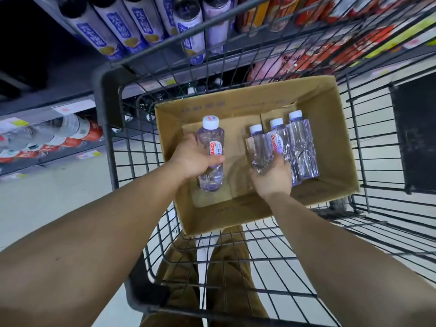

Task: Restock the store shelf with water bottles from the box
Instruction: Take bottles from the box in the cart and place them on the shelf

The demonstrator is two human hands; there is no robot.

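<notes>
An open cardboard box sits in a wire shopping cart. My left hand is wrapped around a clear water bottle with a white cap and a red-lettered label, held upright over the box's left half. My right hand grips the base of a second water bottle at the left of a group of three standing in the box's right half. The other two bottles stand just to its right, touching it.
Store shelves run along the left and top, with tall white-and-blue bottles, red-labelled bottles lower left and red packages upper right. A dark panel stands right of the cart. My legs show through the cart's floor.
</notes>
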